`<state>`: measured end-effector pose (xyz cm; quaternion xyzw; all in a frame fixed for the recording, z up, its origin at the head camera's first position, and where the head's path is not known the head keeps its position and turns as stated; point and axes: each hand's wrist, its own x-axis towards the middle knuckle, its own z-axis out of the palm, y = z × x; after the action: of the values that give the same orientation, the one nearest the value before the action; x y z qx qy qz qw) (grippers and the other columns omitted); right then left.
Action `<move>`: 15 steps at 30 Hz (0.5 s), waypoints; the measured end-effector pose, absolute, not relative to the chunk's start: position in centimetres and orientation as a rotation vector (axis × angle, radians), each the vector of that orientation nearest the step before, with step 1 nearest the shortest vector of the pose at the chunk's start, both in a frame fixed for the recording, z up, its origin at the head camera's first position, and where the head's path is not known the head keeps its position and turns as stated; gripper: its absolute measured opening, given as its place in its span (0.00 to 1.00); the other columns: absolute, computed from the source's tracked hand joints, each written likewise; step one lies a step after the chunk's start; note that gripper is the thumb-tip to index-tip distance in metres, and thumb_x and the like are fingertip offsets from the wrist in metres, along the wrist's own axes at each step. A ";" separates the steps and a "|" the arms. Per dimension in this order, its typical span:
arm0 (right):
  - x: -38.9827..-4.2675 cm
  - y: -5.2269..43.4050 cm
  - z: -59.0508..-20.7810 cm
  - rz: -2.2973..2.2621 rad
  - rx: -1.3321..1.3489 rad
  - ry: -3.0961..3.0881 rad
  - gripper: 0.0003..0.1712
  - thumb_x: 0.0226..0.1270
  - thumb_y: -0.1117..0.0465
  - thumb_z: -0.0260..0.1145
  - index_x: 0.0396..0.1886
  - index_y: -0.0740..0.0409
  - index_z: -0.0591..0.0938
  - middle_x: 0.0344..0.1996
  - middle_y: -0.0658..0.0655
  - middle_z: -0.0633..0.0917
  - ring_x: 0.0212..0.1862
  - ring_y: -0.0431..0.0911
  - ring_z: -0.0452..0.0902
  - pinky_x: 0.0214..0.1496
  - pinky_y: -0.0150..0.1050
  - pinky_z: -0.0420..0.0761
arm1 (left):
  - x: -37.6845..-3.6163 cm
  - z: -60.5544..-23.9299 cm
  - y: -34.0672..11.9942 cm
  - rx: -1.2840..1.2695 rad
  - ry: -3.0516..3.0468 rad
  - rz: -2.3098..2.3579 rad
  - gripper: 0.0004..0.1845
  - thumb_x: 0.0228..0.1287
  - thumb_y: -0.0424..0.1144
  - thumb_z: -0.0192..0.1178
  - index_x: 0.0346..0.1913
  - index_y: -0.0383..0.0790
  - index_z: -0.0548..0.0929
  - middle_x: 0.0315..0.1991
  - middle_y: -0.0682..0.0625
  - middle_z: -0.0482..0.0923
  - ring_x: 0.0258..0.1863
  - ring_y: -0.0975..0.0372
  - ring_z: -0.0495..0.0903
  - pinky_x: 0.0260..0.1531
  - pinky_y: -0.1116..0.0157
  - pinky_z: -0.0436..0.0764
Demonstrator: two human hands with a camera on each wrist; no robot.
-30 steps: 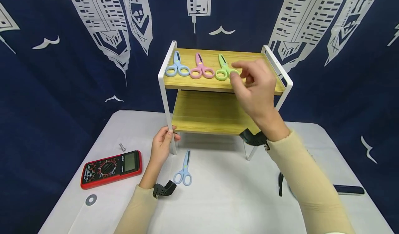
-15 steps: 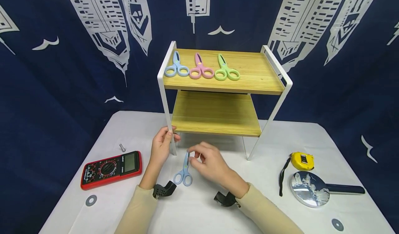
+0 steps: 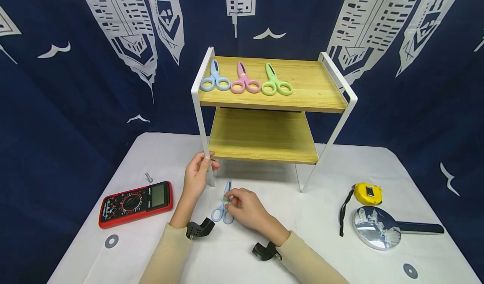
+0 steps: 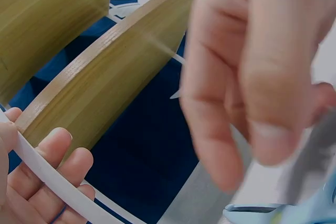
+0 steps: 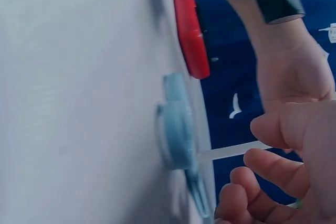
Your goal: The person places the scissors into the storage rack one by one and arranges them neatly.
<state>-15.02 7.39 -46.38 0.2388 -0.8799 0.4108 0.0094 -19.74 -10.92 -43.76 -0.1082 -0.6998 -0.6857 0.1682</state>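
Observation:
My left hand (image 3: pixel 195 175) holds the front left white leg (image 4: pixel 48 176) of a two-tier wooden shelf (image 3: pixel 317 101), thumb in front and fingers behind. Light blue scissors (image 3: pixel 218 213) lie on the table before the shelf, blades toward it. Over them hovers my right hand (image 3: pixel 247 210), partly covering them in the head view. In the right wrist view a gap shows between its thumb and fingers, and the scissors (image 5: pixel 178 129) lie apart from them. Blue scissors (image 3: pixel 215 79), pink scissors (image 3: pixel 243 81) and green scissors (image 3: pixel 275 82) lie in a row on the top tier.
At the left are a red multimeter (image 3: pixel 136 204), a small bolt (image 3: pixel 149 177) and a grey washer (image 3: pixel 111 241). A yellow tape measure (image 3: pixel 368 193), a round hand mirror (image 3: pixel 376 229) with a dark handle and another washer (image 3: pixel 410 271) lie at the right.
My right hand has come down from beside the green scissors on the top tier to the blue scissors on the table, then slid slightly toward their handles. The left hand has stayed on the leg.

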 end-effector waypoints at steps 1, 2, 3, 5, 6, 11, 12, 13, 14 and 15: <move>-15.1 7.4 -46.6 1.273 0.752 -2.761 0.10 0.61 0.64 0.70 0.43 0.59 0.87 0.25 0.48 0.79 0.25 0.33 0.66 0.30 0.29 0.70 | -19.8 -43.7 -10.9 -0.309 -1.985 -1.953 0.14 0.80 0.30 0.46 0.55 0.23 0.77 0.34 0.26 0.83 0.34 0.66 0.85 0.44 0.70 0.80; -15.1 7.4 -46.8 1.262 0.756 -2.773 0.10 0.61 0.64 0.70 0.43 0.60 0.86 0.25 0.48 0.79 0.25 0.33 0.66 0.30 0.29 0.70 | -19.8 -43.7 -10.9 -0.313 -1.981 -1.953 0.14 0.80 0.29 0.46 0.55 0.23 0.77 0.34 0.26 0.83 0.34 0.65 0.85 0.44 0.70 0.81; -15.1 7.3 -47.0 1.250 0.756 -2.789 0.10 0.61 0.64 0.70 0.43 0.59 0.86 0.25 0.47 0.78 0.26 0.33 0.66 0.31 0.29 0.70 | -19.8 -43.7 -10.9 -0.315 -1.977 -1.955 0.13 0.79 0.29 0.46 0.55 0.23 0.77 0.34 0.27 0.83 0.34 0.66 0.85 0.44 0.70 0.81; -15.1 7.3 -47.4 1.217 0.763 -2.812 0.10 0.62 0.63 0.70 0.43 0.59 0.86 0.24 0.47 0.77 0.27 0.34 0.66 0.32 0.29 0.69 | -19.8 -43.8 -10.9 -0.316 -1.974 -1.955 0.13 0.79 0.29 0.46 0.54 0.23 0.77 0.33 0.28 0.84 0.34 0.66 0.85 0.43 0.70 0.80; -15.1 7.3 -47.5 1.192 0.772 -2.819 0.11 0.62 0.61 0.71 0.44 0.58 0.86 0.24 0.48 0.77 0.27 0.34 0.65 0.32 0.30 0.68 | -19.8 -43.8 -10.9 -0.314 -1.973 -1.957 0.13 0.79 0.29 0.46 0.54 0.23 0.77 0.33 0.28 0.84 0.34 0.67 0.85 0.43 0.70 0.81; -14.6 7.2 -47.6 1.000 0.859 -2.879 0.20 0.63 0.50 0.73 0.51 0.54 0.87 0.28 0.50 0.77 0.27 0.35 0.63 0.29 0.29 0.65 | -19.8 -43.8 -10.9 -0.321 -1.989 -1.945 0.13 0.79 0.29 0.46 0.55 0.23 0.77 0.33 0.28 0.84 0.33 0.71 0.84 0.44 0.69 0.80; -14.5 7.2 -47.5 0.967 0.878 -2.895 0.21 0.63 0.48 0.72 0.52 0.53 0.88 0.29 0.50 0.77 0.27 0.35 0.63 0.28 0.29 0.64 | -19.8 -43.8 -10.9 -0.320 -1.991 -1.944 0.13 0.79 0.29 0.46 0.55 0.23 0.77 0.34 0.28 0.84 0.33 0.71 0.84 0.44 0.69 0.80; -14.5 7.2 -47.5 0.935 0.897 -2.904 0.21 0.63 0.47 0.72 0.52 0.52 0.88 0.30 0.50 0.77 0.27 0.35 0.63 0.27 0.29 0.65 | -19.8 -43.7 -10.9 -0.319 -1.992 -1.945 0.13 0.80 0.30 0.47 0.55 0.24 0.77 0.34 0.28 0.84 0.33 0.70 0.84 0.44 0.69 0.80; -14.4 7.2 -47.4 0.913 0.907 -2.917 0.21 0.63 0.47 0.72 0.51 0.52 0.88 0.31 0.50 0.77 0.27 0.35 0.63 0.27 0.29 0.65 | -19.8 -43.7 -10.9 -0.317 -1.989 -1.949 0.13 0.80 0.30 0.47 0.55 0.24 0.78 0.34 0.27 0.84 0.33 0.70 0.84 0.44 0.69 0.80; -14.3 7.1 -47.3 0.888 0.909 -2.929 0.19 0.63 0.47 0.73 0.49 0.51 0.88 0.32 0.50 0.77 0.28 0.35 0.64 0.27 0.29 0.65 | -19.7 -43.6 -10.9 -0.312 -1.991 -1.948 0.13 0.80 0.30 0.47 0.55 0.25 0.78 0.34 0.28 0.84 0.34 0.69 0.85 0.44 0.69 0.80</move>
<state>-14.35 7.15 -47.26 0.2847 -0.9170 0.2781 -0.0257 -19.74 -10.90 -43.63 -0.1098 -0.7003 -0.6849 0.1687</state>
